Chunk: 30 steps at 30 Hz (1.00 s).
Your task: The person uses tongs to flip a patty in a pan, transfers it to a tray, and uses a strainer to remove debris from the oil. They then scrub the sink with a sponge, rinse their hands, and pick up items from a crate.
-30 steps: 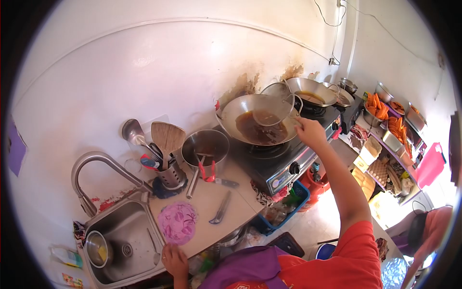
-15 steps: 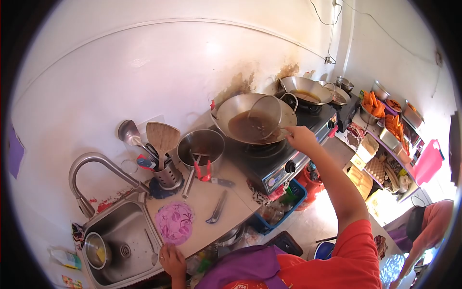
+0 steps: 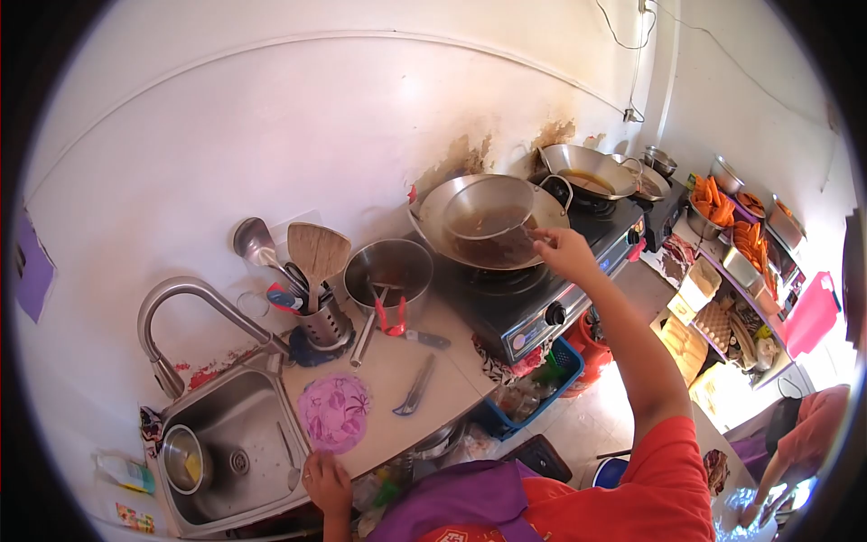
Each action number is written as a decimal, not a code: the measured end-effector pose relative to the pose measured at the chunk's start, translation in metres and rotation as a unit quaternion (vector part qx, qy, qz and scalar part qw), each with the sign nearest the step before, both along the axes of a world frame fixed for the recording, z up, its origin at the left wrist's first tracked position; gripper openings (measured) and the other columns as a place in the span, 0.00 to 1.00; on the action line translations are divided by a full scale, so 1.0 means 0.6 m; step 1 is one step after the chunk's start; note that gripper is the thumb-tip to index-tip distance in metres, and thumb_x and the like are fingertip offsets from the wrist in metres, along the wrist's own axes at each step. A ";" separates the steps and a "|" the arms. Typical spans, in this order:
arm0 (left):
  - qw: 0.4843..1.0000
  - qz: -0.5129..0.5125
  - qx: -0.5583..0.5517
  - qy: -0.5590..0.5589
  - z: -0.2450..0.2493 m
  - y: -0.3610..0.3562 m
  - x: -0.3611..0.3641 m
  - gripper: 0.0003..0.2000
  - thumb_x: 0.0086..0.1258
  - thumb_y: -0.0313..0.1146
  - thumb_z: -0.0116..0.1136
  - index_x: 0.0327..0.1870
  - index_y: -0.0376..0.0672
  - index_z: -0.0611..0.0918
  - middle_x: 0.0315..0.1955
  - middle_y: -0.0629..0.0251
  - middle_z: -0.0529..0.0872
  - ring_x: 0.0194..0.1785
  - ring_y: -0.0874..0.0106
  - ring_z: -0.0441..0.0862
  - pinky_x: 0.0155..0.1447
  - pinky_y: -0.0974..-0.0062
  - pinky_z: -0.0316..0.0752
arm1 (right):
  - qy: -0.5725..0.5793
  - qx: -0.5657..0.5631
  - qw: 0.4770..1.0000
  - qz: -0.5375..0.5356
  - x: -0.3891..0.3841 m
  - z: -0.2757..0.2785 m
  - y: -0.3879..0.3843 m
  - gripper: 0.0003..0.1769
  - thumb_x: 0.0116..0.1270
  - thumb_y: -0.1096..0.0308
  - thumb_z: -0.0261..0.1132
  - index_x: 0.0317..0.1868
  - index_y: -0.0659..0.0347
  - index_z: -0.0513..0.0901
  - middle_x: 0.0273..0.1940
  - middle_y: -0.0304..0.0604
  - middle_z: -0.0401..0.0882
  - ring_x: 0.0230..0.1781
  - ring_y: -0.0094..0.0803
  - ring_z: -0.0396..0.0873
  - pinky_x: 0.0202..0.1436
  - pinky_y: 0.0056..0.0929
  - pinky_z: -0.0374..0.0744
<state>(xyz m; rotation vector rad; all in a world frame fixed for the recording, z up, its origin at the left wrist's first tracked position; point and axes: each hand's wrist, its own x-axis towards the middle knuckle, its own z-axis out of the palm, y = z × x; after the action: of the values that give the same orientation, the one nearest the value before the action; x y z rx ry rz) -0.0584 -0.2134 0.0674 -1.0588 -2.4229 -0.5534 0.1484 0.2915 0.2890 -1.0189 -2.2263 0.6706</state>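
Observation:
My right hand (image 3: 562,250) is closed on the handle end of a round mesh strainer (image 3: 489,206). The strainer lies over a wide wok (image 3: 432,212) of brown liquid on the near burner; small bits show in the liquid. At the sink's right edge, my left hand (image 3: 327,483) rests on the counter, its fingers stretched out and holding nothing. Just above that hand is a pink patterned cloth cover (image 3: 334,413). A box cutter (image 3: 415,387) lies to its right.
A deep pot (image 3: 388,271) with red-handled tongs stands left of the stove (image 3: 506,316). Beside it is a utensil holder (image 3: 325,327). The steel sink (image 3: 237,425) holds a bowl (image 3: 185,459). Farther woks (image 3: 587,172) sit at the back. Another person (image 3: 813,434) works at lower right.
The strainer has gone from tilted down into the liquid to a flatter position over the wok, mesh face more visible. My left hand stays at the counter edge. The view has shifted slightly.

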 end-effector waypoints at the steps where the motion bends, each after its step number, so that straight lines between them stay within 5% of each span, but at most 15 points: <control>1: 1.000 0.000 0.001 0.001 -0.001 0.000 -0.001 0.15 0.60 0.33 0.53 0.46 0.38 0.79 0.50 0.53 0.76 0.56 0.52 0.71 0.58 0.56 0.66 | -0.029 0.096 0.995 -0.021 0.006 0.001 0.008 0.20 0.60 0.62 0.61 0.50 0.63 0.80 0.31 0.51 0.82 0.29 0.39 0.82 0.31 0.34 0.78; 5: 1.000 -0.001 -0.001 0.002 -0.002 0.000 -0.003 0.14 0.60 0.33 0.53 0.46 0.39 0.79 0.50 0.53 0.76 0.56 0.52 0.72 0.57 0.56 0.66 | -0.146 0.280 0.943 -0.100 0.030 0.034 0.009 0.16 0.60 0.62 0.58 0.46 0.61 0.79 0.32 0.51 0.82 0.35 0.49 0.81 0.37 0.44 0.78; 11: 1.000 0.001 0.002 0.017 0.001 0.003 -0.001 0.14 0.59 0.33 0.54 0.45 0.39 0.79 0.49 0.53 0.77 0.55 0.52 0.73 0.57 0.56 0.67 | -0.261 0.261 0.918 -0.144 0.048 0.007 0.054 0.19 0.60 0.62 0.60 0.51 0.57 0.78 0.35 0.50 0.82 0.37 0.49 0.81 0.41 0.44 0.78; 16: 1.000 0.017 0.006 0.004 -0.007 -0.002 -0.006 0.14 0.58 0.34 0.56 0.45 0.42 0.80 0.48 0.56 0.77 0.55 0.55 0.73 0.56 0.57 0.67 | -0.130 0.206 0.970 -0.015 0.020 -0.050 0.061 0.20 0.58 0.62 0.62 0.51 0.59 0.80 0.34 0.50 0.82 0.35 0.49 0.80 0.42 0.40 0.78; 17: 1.000 0.019 0.006 -0.004 -0.005 -0.002 -0.007 0.14 0.58 0.35 0.56 0.44 0.43 0.80 0.48 0.57 0.78 0.55 0.56 0.74 0.56 0.58 0.67 | -0.092 0.213 0.973 0.007 0.013 -0.072 0.079 0.21 0.57 0.62 0.63 0.52 0.59 0.80 0.29 0.50 0.81 0.30 0.43 0.80 0.38 0.37 0.77; 20: 1.000 0.025 0.016 0.010 0.003 -0.003 -0.009 0.14 0.57 0.35 0.56 0.44 0.44 0.80 0.48 0.60 0.78 0.56 0.59 0.75 0.56 0.60 0.68 | -0.009 -0.114 0.992 0.048 0.001 -0.075 0.074 0.21 0.65 0.62 0.61 0.55 0.65 0.77 0.20 0.32 0.73 0.14 0.15 0.66 0.15 0.16 0.62; 26: 0.999 0.023 0.030 -0.003 0.010 -0.006 -0.007 0.14 0.57 0.35 0.58 0.44 0.44 0.80 0.48 0.61 0.78 0.56 0.60 0.75 0.56 0.62 0.68 | 0.196 -0.368 0.904 0.096 0.033 -0.059 0.021 0.21 0.67 0.62 0.61 0.59 0.59 0.73 0.26 0.27 0.71 0.15 0.12 0.64 0.15 0.11 0.60; 30: 0.999 0.012 0.036 -0.015 0.016 -0.007 -0.004 0.15 0.57 0.35 0.58 0.45 0.43 0.80 0.48 0.59 0.78 0.56 0.58 0.74 0.56 0.62 0.67 | 0.282 -0.396 0.870 0.076 0.048 -0.045 -0.026 0.21 0.67 0.63 0.61 0.59 0.58 0.73 0.27 0.27 0.73 0.16 0.11 0.65 0.16 0.11 0.62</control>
<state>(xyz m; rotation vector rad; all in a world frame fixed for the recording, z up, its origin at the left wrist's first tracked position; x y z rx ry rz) -0.0609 -0.2178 0.0772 -0.9968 -2.4179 -0.6483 0.1770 0.2758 0.2617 -0.8308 -1.5061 1.7895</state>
